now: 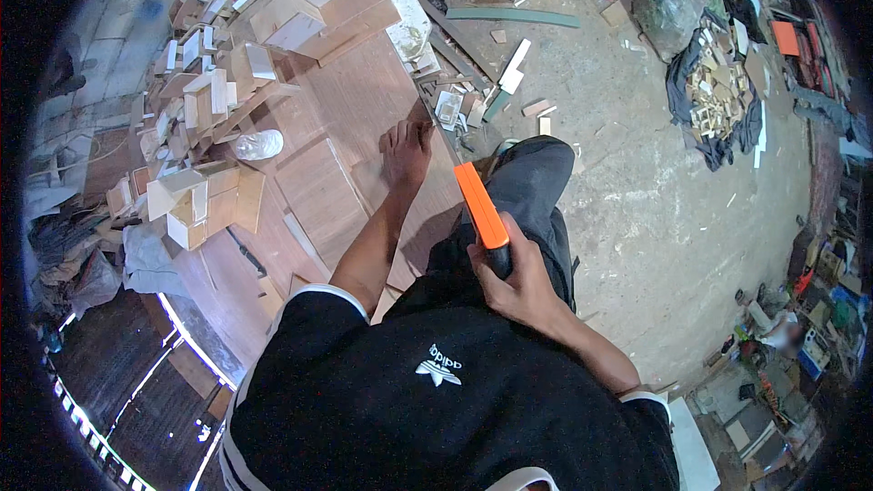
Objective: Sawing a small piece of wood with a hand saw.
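My left hand [403,150] rests on a pale plywood board [346,91] near its right edge, fingers apart and slightly bent. My right hand [509,277] grips an orange-and-black hand tool [482,205] by its dark lower part, over my dark-trousered legs. The tool's orange top points up and away from me; its working end is not clear. Left of my left hand are flat wooden panels [309,186] and a crumpled clear plastic item [259,145].
Small wooden box pieces [205,205] crowd the left. Offcuts [459,109] lie beyond the board on the concrete floor [664,227]. A dark sack of wood scraps [714,95] sits at upper right. Clutter [782,336] lines the right wall.
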Demonstrator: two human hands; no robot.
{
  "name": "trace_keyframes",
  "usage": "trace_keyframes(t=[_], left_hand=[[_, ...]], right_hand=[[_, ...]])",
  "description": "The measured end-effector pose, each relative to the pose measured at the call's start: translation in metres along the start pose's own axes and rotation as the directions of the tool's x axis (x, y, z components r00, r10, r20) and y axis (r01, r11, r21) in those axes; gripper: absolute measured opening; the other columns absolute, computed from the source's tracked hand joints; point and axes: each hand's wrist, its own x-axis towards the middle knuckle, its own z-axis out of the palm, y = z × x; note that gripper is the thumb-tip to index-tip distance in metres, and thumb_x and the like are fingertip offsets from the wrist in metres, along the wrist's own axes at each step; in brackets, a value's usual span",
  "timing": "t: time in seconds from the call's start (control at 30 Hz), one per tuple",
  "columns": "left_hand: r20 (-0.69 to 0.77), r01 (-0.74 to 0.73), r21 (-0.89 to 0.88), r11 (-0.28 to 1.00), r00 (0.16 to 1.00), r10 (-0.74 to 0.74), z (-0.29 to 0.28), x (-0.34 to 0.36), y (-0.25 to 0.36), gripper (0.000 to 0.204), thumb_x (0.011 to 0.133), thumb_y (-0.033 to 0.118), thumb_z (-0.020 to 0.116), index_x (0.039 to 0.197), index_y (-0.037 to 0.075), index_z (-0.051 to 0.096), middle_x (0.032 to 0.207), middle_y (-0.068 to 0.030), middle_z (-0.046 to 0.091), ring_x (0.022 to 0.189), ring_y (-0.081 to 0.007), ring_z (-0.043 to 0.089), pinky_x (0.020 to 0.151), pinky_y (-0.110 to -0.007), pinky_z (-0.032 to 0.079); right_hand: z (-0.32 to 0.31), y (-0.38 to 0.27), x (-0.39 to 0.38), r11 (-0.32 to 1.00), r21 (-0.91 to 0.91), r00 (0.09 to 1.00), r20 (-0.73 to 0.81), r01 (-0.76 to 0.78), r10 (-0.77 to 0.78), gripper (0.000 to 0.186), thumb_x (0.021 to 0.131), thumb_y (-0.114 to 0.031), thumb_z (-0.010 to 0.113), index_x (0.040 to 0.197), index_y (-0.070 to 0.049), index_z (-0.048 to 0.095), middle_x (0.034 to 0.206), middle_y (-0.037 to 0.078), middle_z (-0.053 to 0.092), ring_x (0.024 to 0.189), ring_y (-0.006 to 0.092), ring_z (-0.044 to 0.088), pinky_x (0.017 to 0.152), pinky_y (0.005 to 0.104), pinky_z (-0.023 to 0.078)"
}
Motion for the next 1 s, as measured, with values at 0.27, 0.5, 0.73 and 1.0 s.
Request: trace_keyframes(t=[0.27, 0.5, 0.73, 1.0], left_hand=[[-0.096, -0.046, -0.047, 0.998, 0.995, 0.042, 0.007, 0.0, -0.01, 0.025, 0.092, 0.033, 0.056, 0.097, 0.009, 0.059, 0.093, -0.0101, 0.055, 0.094, -0.0289, 0.053, 0.088, -0.043, 0.04], [-0.051, -0.029, 0.006, 1.0, 0.998, 0.03, -0.004, 0.001, -0.004, 0.024, 0.091, 0.032, 0.057, 0.095, 0.009, 0.057, 0.095, -0.0093, 0.054, 0.095, -0.0282, 0.052, 0.086, -0.043, 0.039], [-0.097, -0.057, 0.04, 0.998, 0.993, 0.061, 0.003, -0.001, -0.009, 0.025, 0.091, 0.033, 0.057, 0.094, 0.008, 0.056, 0.094, -0.0094, 0.053, 0.094, -0.0284, 0.051, 0.086, -0.043, 0.038], [-0.036, -0.066, -0.027, 0.997, 0.997, 0.065, -0.005, 0.001, -0.005, 0.029, 0.091, 0.036, 0.057, 0.096, 0.007, 0.055, 0.093, -0.0083, 0.052, 0.095, -0.0266, 0.05, 0.087, -0.042, 0.036]], right_hand=[[-0.006, -0.005, -0.008, 0.997, -0.004, 0.997, 0.018, 0.072, -0.072, 0.029, 0.083, 0.002, 0.063, 0.107, -0.003, 0.049, 0.074, 0.015, 0.055, 0.063, 0.0204, 0.059, 0.059, 0.0309, 0.046], [-0.007, 0.004, -0.007, 0.999, -0.027, 0.998, 0.059, 0.022, -0.021, 0.034, 0.079, 0.003, 0.062, 0.11, -0.002, 0.049, 0.077, 0.017, 0.057, 0.067, 0.0271, 0.064, 0.061, 0.0315, 0.047], [-0.003, 0.005, -0.011, 1.0, -0.001, 0.998, 0.062, 0.01, -0.009, 0.037, 0.079, 0.003, 0.062, 0.113, -0.002, 0.048, 0.079, 0.02, 0.058, 0.074, 0.0356, 0.066, 0.063, 0.0337, 0.048], [-0.001, 0.005, -0.013, 1.0, 0.024, 0.999, 0.049, -0.014, 0.013, 0.025, 0.083, 0.005, 0.059, 0.105, 0.0, 0.05, 0.079, 0.012, 0.052, 0.073, 0.0139, 0.052, 0.068, 0.0284, 0.043]])
